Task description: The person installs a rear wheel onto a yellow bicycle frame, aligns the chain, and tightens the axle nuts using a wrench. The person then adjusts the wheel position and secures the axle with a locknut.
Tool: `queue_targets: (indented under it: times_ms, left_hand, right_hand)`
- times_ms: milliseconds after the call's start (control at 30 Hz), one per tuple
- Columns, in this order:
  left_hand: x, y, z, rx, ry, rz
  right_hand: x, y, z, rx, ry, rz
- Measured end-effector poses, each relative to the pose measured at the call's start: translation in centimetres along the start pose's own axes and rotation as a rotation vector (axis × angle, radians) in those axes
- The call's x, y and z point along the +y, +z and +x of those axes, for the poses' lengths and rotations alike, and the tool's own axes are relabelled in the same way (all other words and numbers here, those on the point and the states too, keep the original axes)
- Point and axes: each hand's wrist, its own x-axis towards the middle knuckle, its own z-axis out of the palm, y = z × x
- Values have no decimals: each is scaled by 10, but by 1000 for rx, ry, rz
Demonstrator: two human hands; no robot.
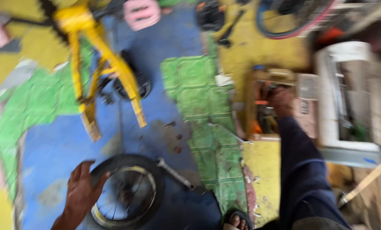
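**Left hand on the wheel, right hand deep in the toolbox**

Nearest in, at six o'clock, a sandalled foot (237, 221) is poking into the frame, mostly cut off. At seven o'clock the left hand (82, 191) is lying open, fingers spread against the tyre of a small bicycle wheel (126, 191) lying flat on the painted floor (54, 149). A wrench (175, 173) is lying just beside the wheel's rim. Everything is smearing with motion blur. Toward three o'clock the right arm, in a dark sleeve, is stretching out, and the right hand (281, 101) is reaching into a cluttered toolbox (263, 106); I cannot tell whether it is gripping anything. Farther off, at eleven o'clock, a yellow bicycle frame (99, 68) is standing wheel-less.
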Motion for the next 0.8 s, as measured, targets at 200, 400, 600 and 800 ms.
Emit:
queue_targets:
  times_ms: [200, 400, 600, 800]
  left_hand:
    - [0, -12, -1, 34, -11, -46]
    - [2, -6, 2, 0, 46, -50]
    - [-11, -2, 9, -54, 20, -39]
    - [-33, -2, 18, -345, -248, -150]
  right_hand:
    - [3, -4, 34, 257, -100, 221]
    - [23, -34, 61, 280, -228, 340]
    - [49, -79, 79, 223, -303, 244]
    - [82, -158, 88, -395, -343, 1371]
